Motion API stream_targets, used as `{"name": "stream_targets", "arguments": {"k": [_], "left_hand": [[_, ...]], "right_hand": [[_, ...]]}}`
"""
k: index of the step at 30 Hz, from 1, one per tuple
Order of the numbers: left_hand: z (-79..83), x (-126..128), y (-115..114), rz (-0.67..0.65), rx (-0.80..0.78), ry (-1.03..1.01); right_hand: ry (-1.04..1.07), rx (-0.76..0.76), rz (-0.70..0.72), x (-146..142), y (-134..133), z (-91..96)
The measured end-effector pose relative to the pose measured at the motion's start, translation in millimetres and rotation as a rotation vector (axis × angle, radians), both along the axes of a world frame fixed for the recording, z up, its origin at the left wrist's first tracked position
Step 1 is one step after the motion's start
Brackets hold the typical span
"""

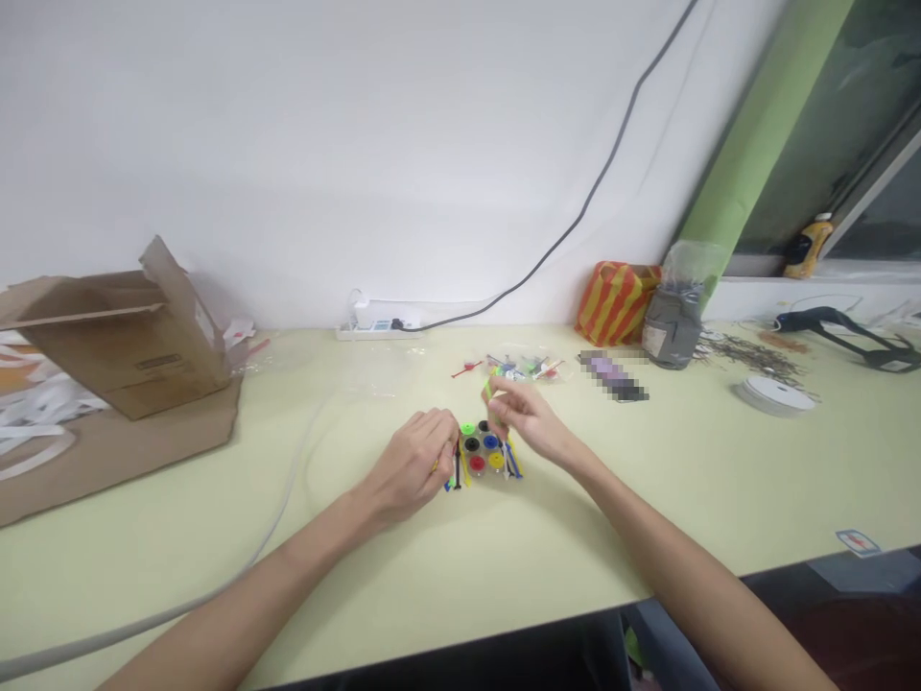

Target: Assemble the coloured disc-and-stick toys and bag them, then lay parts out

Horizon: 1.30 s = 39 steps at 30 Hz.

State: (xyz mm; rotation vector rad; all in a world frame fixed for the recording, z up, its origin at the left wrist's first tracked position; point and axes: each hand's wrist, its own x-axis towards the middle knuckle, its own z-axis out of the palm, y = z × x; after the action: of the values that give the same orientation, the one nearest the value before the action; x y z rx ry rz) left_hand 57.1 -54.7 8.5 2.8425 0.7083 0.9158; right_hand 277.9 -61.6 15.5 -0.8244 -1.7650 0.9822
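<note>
My left hand [418,453] is closed, its fingers curled at the left side of a small set of round coloured discs [472,444] in clear plastic. What its fingers hold, if anything, is hidden. Thin coloured plastic sticks [457,470] in black, yellow, blue and green show beside these fingertips. My right hand [527,415] hovers over the set's right side, pinching a thin lime-green plastic piece [488,390]. Below it lie blue, white and yellow sticks [512,461]. The discs are green, black, blue, red and yellow.
Behind the hands lies a clear bag of small coloured parts [529,368]. An open cardboard box [129,355] stands left, a power strip [378,328] at the wall. To the right are a striped bag [615,302], a dark container [673,324] and a white spool [775,394].
</note>
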Motion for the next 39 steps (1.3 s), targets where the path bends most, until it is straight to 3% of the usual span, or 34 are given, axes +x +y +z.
{"name": "stream_targets", "arguments": {"k": [2,5,8,13,24,39], "left_hand": [[1.3,-3,2,0.031,0.0,-0.024],[-0.2,-5,4,0.063,-0.009,-0.036],[-3.7,-3,4,0.056,-0.011,-0.019],[-4.8,-1,3,0.038,0.008,-0.013],[-7.5,-3,7,0.05,-0.015,-0.009],[-5.6,-3,8,0.053,-0.028,0.026]], "right_hand": [[-0.122,0.063,-0.266,17,10,-1.9],[-0.495,0.127,-0.691,46,26,-7.5],[-0.866,0.049,-0.86,67,38,-16.5],[-1.14,-0.058,-0.796,82,45,-25.6],[-1.035,-0.088,-0.65,95,43,-20.1],[-0.984,-0.085,-0.727,93,50,-29.2]]}}
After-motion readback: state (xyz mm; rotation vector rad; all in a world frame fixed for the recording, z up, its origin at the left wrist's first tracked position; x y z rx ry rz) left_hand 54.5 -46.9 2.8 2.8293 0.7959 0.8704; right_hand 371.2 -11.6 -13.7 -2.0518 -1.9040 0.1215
